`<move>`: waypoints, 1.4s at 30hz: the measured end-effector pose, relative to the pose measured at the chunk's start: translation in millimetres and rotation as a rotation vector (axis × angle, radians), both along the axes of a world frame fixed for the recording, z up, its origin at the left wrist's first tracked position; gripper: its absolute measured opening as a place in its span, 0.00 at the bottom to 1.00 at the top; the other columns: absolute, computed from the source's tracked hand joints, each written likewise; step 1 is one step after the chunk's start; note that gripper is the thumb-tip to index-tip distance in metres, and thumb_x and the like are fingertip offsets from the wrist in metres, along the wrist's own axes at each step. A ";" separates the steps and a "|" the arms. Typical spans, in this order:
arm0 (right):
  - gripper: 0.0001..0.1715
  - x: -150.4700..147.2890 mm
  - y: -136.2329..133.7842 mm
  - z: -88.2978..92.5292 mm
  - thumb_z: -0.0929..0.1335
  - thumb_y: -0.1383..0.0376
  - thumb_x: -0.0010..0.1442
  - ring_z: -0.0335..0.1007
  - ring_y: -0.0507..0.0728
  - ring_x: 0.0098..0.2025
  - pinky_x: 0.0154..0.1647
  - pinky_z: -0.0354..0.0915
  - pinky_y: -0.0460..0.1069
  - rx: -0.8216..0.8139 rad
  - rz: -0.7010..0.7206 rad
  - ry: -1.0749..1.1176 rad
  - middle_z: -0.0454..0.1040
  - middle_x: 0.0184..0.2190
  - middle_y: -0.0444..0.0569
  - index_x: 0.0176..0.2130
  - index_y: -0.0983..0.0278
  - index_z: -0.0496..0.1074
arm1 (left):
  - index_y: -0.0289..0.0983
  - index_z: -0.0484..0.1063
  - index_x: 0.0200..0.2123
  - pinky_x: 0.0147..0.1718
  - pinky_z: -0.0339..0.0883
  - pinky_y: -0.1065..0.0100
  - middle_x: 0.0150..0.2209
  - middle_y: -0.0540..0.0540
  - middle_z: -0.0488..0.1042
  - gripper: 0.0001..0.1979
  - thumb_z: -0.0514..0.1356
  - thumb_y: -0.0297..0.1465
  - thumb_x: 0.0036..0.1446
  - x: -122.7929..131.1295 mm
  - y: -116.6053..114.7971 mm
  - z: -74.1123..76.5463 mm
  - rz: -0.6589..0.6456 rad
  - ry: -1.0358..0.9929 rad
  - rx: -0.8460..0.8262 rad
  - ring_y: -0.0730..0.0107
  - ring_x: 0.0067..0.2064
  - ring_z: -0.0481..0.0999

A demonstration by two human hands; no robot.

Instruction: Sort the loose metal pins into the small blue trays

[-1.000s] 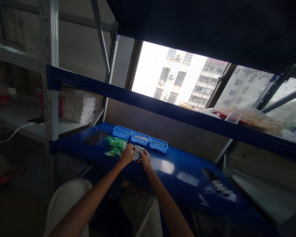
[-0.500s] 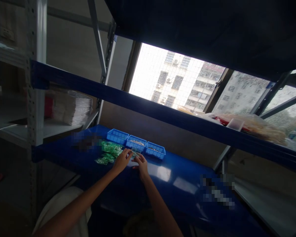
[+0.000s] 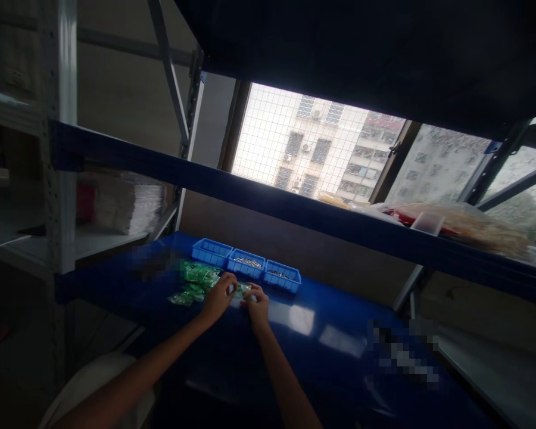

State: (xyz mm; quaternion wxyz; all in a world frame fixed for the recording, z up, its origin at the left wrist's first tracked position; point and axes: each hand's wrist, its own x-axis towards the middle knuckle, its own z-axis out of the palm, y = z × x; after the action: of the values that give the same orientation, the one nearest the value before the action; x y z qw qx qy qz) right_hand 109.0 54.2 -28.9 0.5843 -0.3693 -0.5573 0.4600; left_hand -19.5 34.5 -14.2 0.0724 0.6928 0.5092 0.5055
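Both my hands meet over a blue shelf (image 3: 321,351), just in front of a row of three small blue trays (image 3: 245,265). My left hand (image 3: 217,297) and my right hand (image 3: 256,304) have their fingers curled and pinch a small green-and-clear packet (image 3: 240,291) between them. A pile of similar green packets (image 3: 195,277) lies on the shelf just left of my left hand. The middle and right trays hold small metal parts; what the left tray holds is too dark to see.
A blue shelf beam (image 3: 295,208) runs overhead, with plastic bags (image 3: 455,226) on the shelf at the right. A grey rack post (image 3: 60,179) stands at the left beside stacked white packs (image 3: 129,205). A mesh-covered window (image 3: 312,149) is behind.
The view has shifted and tilted slightly. My hands have stayed together at the same spot in front of the trays, fingers working on the small packet.
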 end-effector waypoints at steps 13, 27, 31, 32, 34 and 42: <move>0.17 -3.9 -4.1 3.4 0.71 0.56 0.42 0.67 0.55 0.29 0.13 0.57 0.42 -0.009 0.004 -0.050 0.70 0.33 0.50 0.31 0.65 0.69 | 0.39 0.71 0.32 0.31 0.64 0.69 0.42 0.47 0.69 0.08 0.53 0.30 0.50 -2.7 0.7 -1.5 0.060 -0.059 0.006 0.75 0.28 0.68; 0.24 5.3 34.2 18.6 0.67 0.51 0.46 0.59 0.45 0.14 0.07 0.47 0.38 -0.177 0.471 -0.348 0.71 0.23 0.46 0.32 0.69 0.68 | 0.35 0.73 0.35 0.35 0.64 0.67 0.34 0.45 0.76 0.18 0.56 0.42 0.46 -79.6 50.4 50.0 0.235 -0.336 -0.050 0.64 0.35 0.73; 0.21 5.0 39.0 21.9 0.66 0.53 0.48 0.61 0.46 0.16 0.09 0.48 0.38 -0.184 0.552 -0.311 0.71 0.24 0.47 0.33 0.70 0.70 | 0.34 0.72 0.37 0.36 0.63 0.69 0.36 0.43 0.76 0.15 0.56 0.35 0.48 -96.2 97.3 63.0 0.311 -0.039 -0.254 0.64 0.37 0.74; 0.21 5.2 39.4 21.4 0.66 0.54 0.48 0.61 0.46 0.16 0.09 0.48 0.38 -0.183 0.561 -0.314 0.71 0.24 0.47 0.33 0.70 0.70 | 0.34 0.72 0.38 0.37 0.62 0.68 0.37 0.42 0.76 0.15 0.56 0.34 0.48 -97.0 107.8 62.0 0.356 0.022 -0.311 0.63 0.39 0.73; 0.19 5.5 39.4 20.3 0.66 0.56 0.48 0.61 0.46 0.16 0.09 0.48 0.38 -0.179 0.569 -0.329 0.71 0.24 0.47 0.32 0.70 0.71 | 0.35 0.72 0.39 0.42 0.60 0.65 0.41 0.41 0.75 0.15 0.56 0.35 0.49 -96.1 125.5 57.3 0.466 0.154 -0.423 0.59 0.44 0.71; 0.15 4.5 35.6 24.0 0.65 0.60 0.48 0.59 0.46 0.15 0.09 0.48 0.39 -0.181 0.568 -0.334 0.71 0.23 0.46 0.30 0.69 0.71 | 0.37 0.70 0.43 0.48 0.53 0.56 0.42 0.40 0.74 0.18 0.57 0.33 0.47 -90.3 156.1 41.9 0.405 0.465 -0.506 0.54 0.48 0.68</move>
State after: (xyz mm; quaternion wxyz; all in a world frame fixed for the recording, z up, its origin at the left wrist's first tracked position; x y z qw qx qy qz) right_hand 113.5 89.8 -4.9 0.2982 -0.3198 -0.6830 0.5850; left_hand -109.8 190.6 27.8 0.0224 0.6345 0.7468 0.1979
